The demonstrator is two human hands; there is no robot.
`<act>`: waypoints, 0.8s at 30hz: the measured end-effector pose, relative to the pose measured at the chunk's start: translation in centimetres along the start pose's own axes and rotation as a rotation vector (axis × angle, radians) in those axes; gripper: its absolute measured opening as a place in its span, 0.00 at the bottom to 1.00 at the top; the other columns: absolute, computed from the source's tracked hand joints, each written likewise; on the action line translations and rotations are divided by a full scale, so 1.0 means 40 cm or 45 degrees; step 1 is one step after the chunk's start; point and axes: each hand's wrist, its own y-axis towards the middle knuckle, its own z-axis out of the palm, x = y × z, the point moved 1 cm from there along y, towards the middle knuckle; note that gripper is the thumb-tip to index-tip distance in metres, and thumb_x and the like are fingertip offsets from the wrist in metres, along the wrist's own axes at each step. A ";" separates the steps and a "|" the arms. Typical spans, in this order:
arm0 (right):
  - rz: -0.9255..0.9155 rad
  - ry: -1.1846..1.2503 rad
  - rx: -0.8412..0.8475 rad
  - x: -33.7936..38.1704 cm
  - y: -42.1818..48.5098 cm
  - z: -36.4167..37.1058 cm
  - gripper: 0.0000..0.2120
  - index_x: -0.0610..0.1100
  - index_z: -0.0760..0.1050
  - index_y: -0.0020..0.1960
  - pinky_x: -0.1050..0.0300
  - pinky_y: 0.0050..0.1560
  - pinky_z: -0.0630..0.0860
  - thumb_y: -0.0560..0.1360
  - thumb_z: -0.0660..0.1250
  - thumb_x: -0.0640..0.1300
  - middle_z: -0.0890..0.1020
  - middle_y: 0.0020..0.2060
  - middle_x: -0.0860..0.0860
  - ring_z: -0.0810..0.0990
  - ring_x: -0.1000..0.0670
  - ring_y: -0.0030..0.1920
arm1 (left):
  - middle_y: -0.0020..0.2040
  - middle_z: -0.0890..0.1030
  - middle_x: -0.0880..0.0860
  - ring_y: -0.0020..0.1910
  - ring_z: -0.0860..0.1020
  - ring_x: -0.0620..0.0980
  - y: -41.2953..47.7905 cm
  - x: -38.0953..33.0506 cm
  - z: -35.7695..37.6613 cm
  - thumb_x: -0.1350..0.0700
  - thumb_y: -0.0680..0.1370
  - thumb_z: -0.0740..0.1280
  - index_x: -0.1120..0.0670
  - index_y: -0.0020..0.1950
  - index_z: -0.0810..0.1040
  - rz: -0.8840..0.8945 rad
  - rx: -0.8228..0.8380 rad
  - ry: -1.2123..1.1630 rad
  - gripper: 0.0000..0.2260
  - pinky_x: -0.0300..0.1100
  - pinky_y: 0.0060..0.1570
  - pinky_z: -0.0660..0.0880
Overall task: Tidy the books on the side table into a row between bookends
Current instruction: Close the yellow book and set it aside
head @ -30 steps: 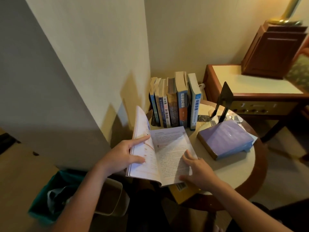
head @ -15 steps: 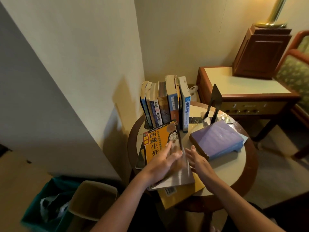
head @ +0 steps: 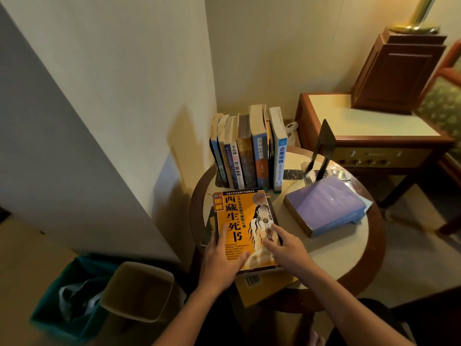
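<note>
Left hand [head: 224,257] and right hand [head: 287,250] lie flat, fingers straight, pressing the closed orange book [head: 239,216]; the upright row of books [head: 249,156] stands just beyond their fingertips

Under the orange book [head: 245,221] I can make out only a barcoded corner of a yellow cover [head: 264,283]; left of it a dark flat thing [head: 208,228] is mostly covered. Behind it, several upright spines [head: 245,156] blur unreadably.
</note>
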 end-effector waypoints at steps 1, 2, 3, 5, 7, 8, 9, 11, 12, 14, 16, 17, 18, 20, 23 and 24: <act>-0.004 -0.019 0.002 -0.006 0.003 0.003 0.31 0.57 0.60 0.79 0.45 0.57 0.82 0.79 0.67 0.57 0.74 0.69 0.48 0.76 0.45 0.64 | 0.81 0.57 0.50 0.79 0.57 0.56 0.002 -0.001 0.002 0.36 0.75 0.70 0.36 0.81 0.46 0.014 -0.041 -0.020 0.43 0.60 0.71 0.66; 0.000 -0.015 0.003 -0.009 0.007 0.005 0.32 0.58 0.60 0.79 0.44 0.58 0.81 0.79 0.67 0.57 0.74 0.69 0.49 0.74 0.44 0.66 | 0.78 0.61 0.49 0.76 0.61 0.55 0.006 -0.003 0.002 0.37 0.74 0.72 0.38 0.81 0.49 0.014 -0.075 -0.045 0.43 0.57 0.69 0.69; 0.001 -0.013 0.001 -0.008 0.008 0.005 0.33 0.58 0.59 0.79 0.43 0.59 0.81 0.78 0.68 0.57 0.73 0.70 0.49 0.73 0.43 0.67 | 0.76 0.63 0.50 0.74 0.64 0.54 0.011 -0.005 -0.001 0.39 0.74 0.73 0.39 0.81 0.52 0.000 -0.097 -0.070 0.43 0.55 0.67 0.72; 0.011 -0.024 0.005 -0.004 0.013 0.004 0.33 0.59 0.59 0.79 0.41 0.61 0.79 0.78 0.68 0.57 0.72 0.71 0.49 0.71 0.43 0.69 | 0.72 0.64 0.51 0.69 0.69 0.53 0.022 -0.016 -0.011 0.41 0.73 0.76 0.41 0.81 0.55 -0.051 -0.110 -0.092 0.42 0.48 0.61 0.76; 0.027 -0.032 0.010 -0.001 0.020 0.000 0.34 0.60 0.60 0.79 0.39 0.64 0.77 0.76 0.69 0.59 0.71 0.72 0.49 0.70 0.43 0.70 | 0.66 0.66 0.51 0.59 0.73 0.50 0.030 -0.032 -0.026 0.44 0.72 0.77 0.42 0.78 0.61 -0.077 -0.143 -0.109 0.39 0.38 0.50 0.77; 0.033 -0.032 0.011 -0.001 0.022 -0.001 0.35 0.61 0.60 0.79 0.38 0.66 0.75 0.75 0.69 0.60 0.71 0.73 0.49 0.69 0.43 0.71 | 0.63 0.66 0.50 0.54 0.74 0.48 0.034 -0.041 -0.036 0.46 0.72 0.77 0.41 0.75 0.64 -0.070 -0.183 -0.146 0.35 0.36 0.45 0.76; 0.041 -0.028 0.011 -0.001 0.024 -0.004 0.36 0.61 0.60 0.78 0.38 0.67 0.73 0.74 0.70 0.60 0.70 0.73 0.49 0.68 0.43 0.72 | 0.61 0.68 0.50 0.52 0.74 0.47 0.042 -0.047 -0.046 0.47 0.73 0.77 0.40 0.71 0.67 -0.060 -0.220 -0.219 0.30 0.36 0.42 0.77; 0.068 0.006 0.027 -0.002 0.025 -0.009 0.38 0.62 0.61 0.78 0.37 0.69 0.71 0.71 0.72 0.61 0.68 0.74 0.50 0.65 0.43 0.73 | 0.61 0.74 0.51 0.52 0.79 0.49 0.066 -0.055 -0.065 0.52 0.75 0.76 0.37 0.62 0.71 -0.057 -0.168 -0.503 0.21 0.46 0.44 0.83; 0.076 0.019 0.041 -0.006 0.031 -0.012 0.39 0.63 0.61 0.78 0.36 0.70 0.70 0.70 0.72 0.62 0.68 0.75 0.50 0.64 0.43 0.74 | 0.62 0.77 0.52 0.52 0.82 0.52 0.078 -0.061 -0.073 0.55 0.76 0.75 0.36 0.61 0.71 -0.063 -0.063 -0.664 0.21 0.52 0.47 0.84; 0.065 0.004 0.066 -0.004 0.033 -0.018 0.39 0.63 0.61 0.77 0.36 0.71 0.68 0.70 0.73 0.63 0.67 0.76 0.51 0.63 0.44 0.74 | 0.63 0.79 0.53 0.52 0.84 0.56 0.091 -0.074 -0.086 0.60 0.78 0.72 0.34 0.68 0.70 -0.080 0.158 -0.849 0.27 0.56 0.50 0.83; 0.054 0.021 0.092 0.001 0.033 -0.028 0.38 0.62 0.61 0.77 0.39 0.71 0.70 0.72 0.74 0.60 0.66 0.76 0.51 0.65 0.44 0.74 | 0.63 0.78 0.54 0.53 0.85 0.57 0.091 -0.083 -0.097 0.64 0.78 0.71 0.33 0.73 0.67 -0.060 0.262 -0.897 0.32 0.53 0.49 0.84; 0.048 0.055 0.101 0.004 0.030 -0.036 0.38 0.61 0.61 0.78 0.45 0.67 0.74 0.73 0.75 0.58 0.67 0.75 0.52 0.69 0.46 0.72 | 0.63 0.77 0.55 0.53 0.85 0.58 0.086 -0.087 -0.102 0.65 0.78 0.70 0.32 0.73 0.68 -0.039 0.285 -0.944 0.33 0.51 0.46 0.84; 0.037 0.118 0.123 0.014 0.023 -0.044 0.37 0.60 0.61 0.78 0.53 0.60 0.79 0.75 0.74 0.55 0.69 0.72 0.53 0.75 0.50 0.66 | 0.64 0.77 0.56 0.53 0.85 0.60 0.079 -0.087 -0.107 0.66 0.78 0.69 0.32 0.72 0.68 -0.028 0.306 -1.004 0.34 0.50 0.45 0.84; 0.029 0.282 0.187 0.032 0.009 -0.062 0.35 0.60 0.61 0.78 0.63 0.44 0.81 0.76 0.73 0.50 0.75 0.64 0.56 0.83 0.55 0.52 | 0.63 0.79 0.56 0.53 0.85 0.62 0.056 -0.081 -0.115 0.67 0.78 0.68 0.31 0.72 0.68 -0.012 0.345 -1.112 0.34 0.54 0.47 0.84; 0.018 0.578 0.226 0.051 0.005 -0.080 0.38 0.65 0.57 0.77 0.46 0.52 0.84 0.76 0.73 0.45 0.81 0.63 0.48 0.86 0.47 0.52 | 0.62 0.83 0.53 0.57 0.83 0.61 0.015 -0.074 -0.123 0.66 0.78 0.68 0.31 0.72 0.67 0.071 0.410 -1.187 0.34 0.61 0.55 0.81; 0.002 0.660 0.223 0.060 0.004 -0.083 0.39 0.67 0.55 0.77 0.41 0.54 0.82 0.76 0.72 0.44 0.82 0.62 0.46 0.86 0.44 0.53 | 0.62 0.83 0.51 0.59 0.83 0.60 0.005 -0.072 -0.125 0.66 0.78 0.68 0.31 0.73 0.66 0.109 0.430 -1.187 0.34 0.61 0.56 0.80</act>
